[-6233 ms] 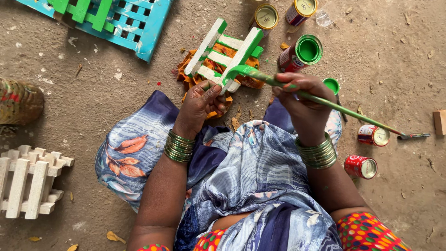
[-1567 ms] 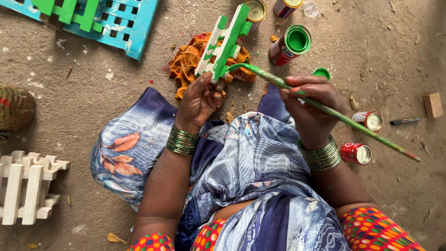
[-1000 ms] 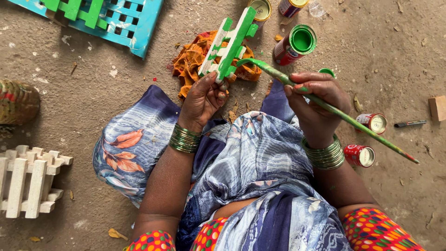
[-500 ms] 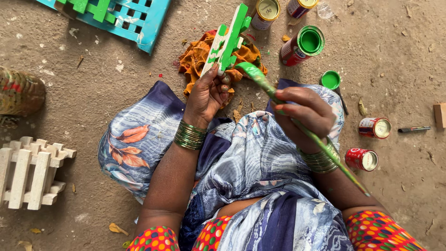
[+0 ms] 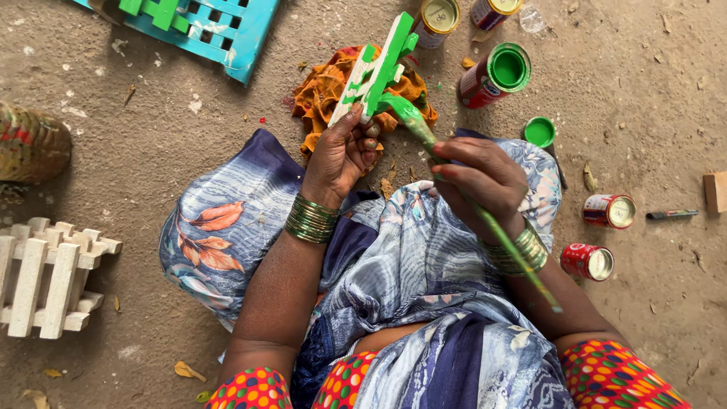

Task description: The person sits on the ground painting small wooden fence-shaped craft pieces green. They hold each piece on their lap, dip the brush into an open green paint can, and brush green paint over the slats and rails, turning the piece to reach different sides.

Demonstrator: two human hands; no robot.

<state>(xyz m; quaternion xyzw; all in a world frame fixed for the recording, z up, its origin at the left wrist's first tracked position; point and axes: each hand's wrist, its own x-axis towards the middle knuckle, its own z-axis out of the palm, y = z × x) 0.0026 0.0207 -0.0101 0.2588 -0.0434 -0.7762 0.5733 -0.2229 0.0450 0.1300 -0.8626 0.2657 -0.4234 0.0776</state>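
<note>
My left hand grips the lower end of a small slatted wooden fence piece, white with green paint over much of it, held tilted on edge above an orange rag. My right hand holds a long green-smeared paintbrush; its bristle end touches the fence piece near the middle, and the handle runs back over my wrist. An open can of green paint lies tipped just right of the fence, with its green lid on the ground below it.
An unpainted white fence piece lies at the left edge. A blue and green painted crate piece sits top left. Small closed cans rest at right, more cans at top, a wood block far right.
The fence piece has been turned from flat to on edge. The brush handle has swung from pointing right to pointing back toward my body, with the bristles staying on the wood.
</note>
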